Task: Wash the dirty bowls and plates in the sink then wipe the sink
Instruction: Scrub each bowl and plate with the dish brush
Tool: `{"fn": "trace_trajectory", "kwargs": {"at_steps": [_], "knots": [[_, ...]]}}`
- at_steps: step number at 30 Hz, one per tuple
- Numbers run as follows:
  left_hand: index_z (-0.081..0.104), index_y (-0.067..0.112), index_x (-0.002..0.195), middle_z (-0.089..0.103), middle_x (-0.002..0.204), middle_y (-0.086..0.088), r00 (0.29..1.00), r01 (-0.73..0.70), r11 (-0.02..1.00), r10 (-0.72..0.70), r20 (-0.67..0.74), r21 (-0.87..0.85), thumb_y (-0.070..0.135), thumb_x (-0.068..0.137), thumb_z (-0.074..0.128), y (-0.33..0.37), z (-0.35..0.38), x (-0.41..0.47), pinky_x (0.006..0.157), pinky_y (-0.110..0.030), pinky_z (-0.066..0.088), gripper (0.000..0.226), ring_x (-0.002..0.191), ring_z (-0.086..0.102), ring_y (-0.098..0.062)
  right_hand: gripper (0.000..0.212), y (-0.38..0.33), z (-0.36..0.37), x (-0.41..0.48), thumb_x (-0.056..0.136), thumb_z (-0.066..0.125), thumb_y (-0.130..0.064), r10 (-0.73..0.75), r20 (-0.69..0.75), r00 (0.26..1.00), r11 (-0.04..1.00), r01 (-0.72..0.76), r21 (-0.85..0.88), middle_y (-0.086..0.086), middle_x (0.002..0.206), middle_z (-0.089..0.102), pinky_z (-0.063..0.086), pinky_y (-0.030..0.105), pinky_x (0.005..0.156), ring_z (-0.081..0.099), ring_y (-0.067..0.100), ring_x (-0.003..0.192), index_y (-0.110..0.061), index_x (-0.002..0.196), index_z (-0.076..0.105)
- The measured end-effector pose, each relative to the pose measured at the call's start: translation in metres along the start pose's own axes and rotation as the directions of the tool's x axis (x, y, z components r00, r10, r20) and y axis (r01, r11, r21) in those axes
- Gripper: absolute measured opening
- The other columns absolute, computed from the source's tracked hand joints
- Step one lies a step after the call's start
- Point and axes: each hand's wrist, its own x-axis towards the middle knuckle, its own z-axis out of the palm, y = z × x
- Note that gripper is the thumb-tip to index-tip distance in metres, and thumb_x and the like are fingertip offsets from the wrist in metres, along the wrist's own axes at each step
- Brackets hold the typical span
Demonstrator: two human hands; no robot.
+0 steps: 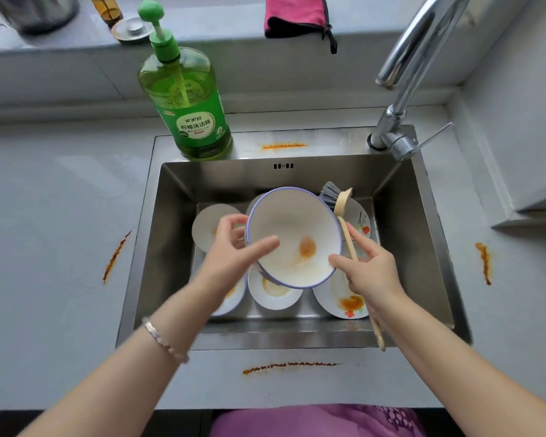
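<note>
White bowl (293, 238) with a blue rim, tilted toward the camera and held above the stainless sink (174, 222); orange sauce blot and smears inside. Left hand (234, 247) grips its left rim, thumb across the inside, fingers curled behind. Right hand (369, 269) holds the beige handle of a dish brush (343, 201) in loosely curled fingers, thumb tip touching the bowl's right rim; the grey bristle head sticks up past the bowl's far right edge. Dirty white plates on the sink floor: one far left (207, 227), a small one (275, 293) under the bowl, one near right (344, 305) with an orange stain, one far right (363, 220) with a red fruit print, partly hidden by the brush. Green pump dish-soap bottle (186, 102) stands on the sink's back ledge; label reads 家家宜 柠檬洗洁精, smaller print unreadable. Chrome faucet (401, 89) back right. Grey counter (60, 216) has orange sauce streaks left (115, 257), right (484, 263) and front (290, 367), plus one on the back ledge (284, 146). Pink cloth (297, 14) on the sill. Bracelet (164, 339) on the left wrist.
</note>
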Motion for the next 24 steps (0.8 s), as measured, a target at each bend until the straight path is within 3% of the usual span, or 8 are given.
{"fn": "trace_trajectory", "kwargs": {"at_steps": [3, 6, 10, 14, 18, 20, 22, 24], "knots": [[0.039, 0.038, 0.119, 0.057, 0.127, -0.001, 0.998, -0.045, 0.984, 0.037, -0.054, -0.173, 0.023, 0.054, 0.083, -0.035, 0.017, -0.017, 0.080, -0.016, 0.051, 0.080, 0.108, 0.060, -0.008, 0.062, 0.002, 0.007, -0.005, 0.078, 0.063, 0.007, 0.027, -0.019, 0.999, 0.997, -0.026, 0.078, -0.013, 0.062, 0.048, 0.030, 0.012, 0.035, 0.035, 0.002, 0.030, -0.028, 0.128, 0.055], [0.021, 0.037, 0.143, 0.049, 0.135, 0.011, 0.983, -0.145, 0.959, 0.112, -0.143, -0.243, 0.017, 0.062, 0.081, -0.048, 0.036, -0.031, 0.094, -0.019, 0.048, 0.103, 0.116, 0.053, 0.001, 0.061, 0.004, 0.014, -0.012, 0.079, 0.062, 0.006, 0.070, 0.014, 0.997, 0.990, -0.071, 0.121, -0.016, 0.049, 0.049, 0.031, 0.011, 0.035, 0.036, 0.002, 0.031, -0.030, 0.127, 0.054], [0.028, 0.029, 0.133, 0.055, 0.114, 0.025, 0.918, -0.306, 0.911, 0.206, -0.340, -0.276, -0.001, 0.067, 0.076, -0.045, 0.049, -0.042, 0.075, -0.009, 0.048, 0.087, 0.099, 0.058, 0.011, 0.059, 0.003, 0.023, -0.017, 0.081, 0.061, 0.006, 0.125, 0.100, 0.987, 0.959, -0.146, 0.243, -0.012, 0.041, 0.045, 0.026, 0.014, 0.031, 0.026, 0.003, 0.032, -0.031, 0.127, 0.054], [0.036, 0.037, 0.125, 0.059, 0.104, 0.034, 0.832, -0.424, 0.885, 0.297, -0.467, -0.192, 0.027, 0.066, 0.066, -0.032, 0.045, -0.040, 0.077, -0.014, 0.051, 0.067, 0.099, 0.059, 0.006, 0.054, 0.003, 0.023, -0.021, 0.083, 0.065, -0.004, 0.093, 0.160, 0.983, 0.964, -0.129, 0.233, -0.003, 0.056, 0.055, 0.025, 0.014, 0.031, 0.028, 0.003, 0.034, -0.030, 0.128, 0.052], [0.039, 0.043, 0.122, 0.054, 0.114, 0.025, 0.840, -0.415, 0.902, 0.329, -0.431, -0.121, 0.027, 0.078, 0.051, -0.022, 0.022, -0.027, 0.084, -0.012, 0.048, 0.048, 0.100, 0.057, 0.010, 0.035, -0.009, -0.009, -0.020, 0.094, 0.051, -0.019, -0.135, 0.058, 0.989, 0.991, 0.134, 0.019, 0.000, 0.063, 0.048, 0.023, 0.013, 0.033, 0.025, 0.002, 0.035, -0.029, 0.127, 0.056], [0.041, 0.042, 0.123, 0.054, 0.111, 0.028, 0.864, -0.386, 0.921, 0.342, -0.369, -0.052, 0.029, 0.078, 0.050, -0.020, 0.011, -0.023, 0.082, -0.012, 0.048, 0.047, 0.098, 0.057, 0.011, 0.032, -0.025, -0.026, -0.024, 0.094, 0.049, -0.018, -0.274, 0.182, 0.944, 0.931, 0.308, -0.197, -0.010, 0.059, 0.048, 0.031, 0.009, 0.041, 0.036, 0.002, 0.040, -0.035, 0.119, 0.059], [0.042, 0.036, 0.124, 0.054, 0.110, 0.025, 0.886, -0.361, 0.932, 0.335, -0.321, -0.025, 0.027, 0.079, 0.049, -0.021, 0.005, -0.021, 0.076, -0.010, 0.048, 0.047, 0.094, 0.057, 0.012, 0.031, -0.034, -0.031, -0.025, 0.093, 0.051, -0.021, -0.269, 0.372, 0.888, 0.777, 0.429, -0.462, -0.024, 0.069, 0.062, 0.042, 0.005, 0.059, 0.054, -0.009, 0.062, -0.043, 0.113, 0.058], [0.044, 0.039, 0.122, 0.056, 0.106, 0.026, 0.898, -0.341, 0.940, 0.332, -0.287, 0.019, 0.033, 0.076, 0.052, -0.022, 0.001, -0.018, 0.075, -0.010, 0.047, 0.047, 0.092, 0.057, 0.011, 0.030, -0.034, -0.027, -0.021, 0.095, 0.049, -0.028, -0.192, 0.454, 0.870, 0.525, 0.482, -0.702, -0.020, 0.102, 0.068, 0.050, 0.018, 0.079, 0.061, -0.003, 0.091, -0.047, 0.116, 0.057]]}}
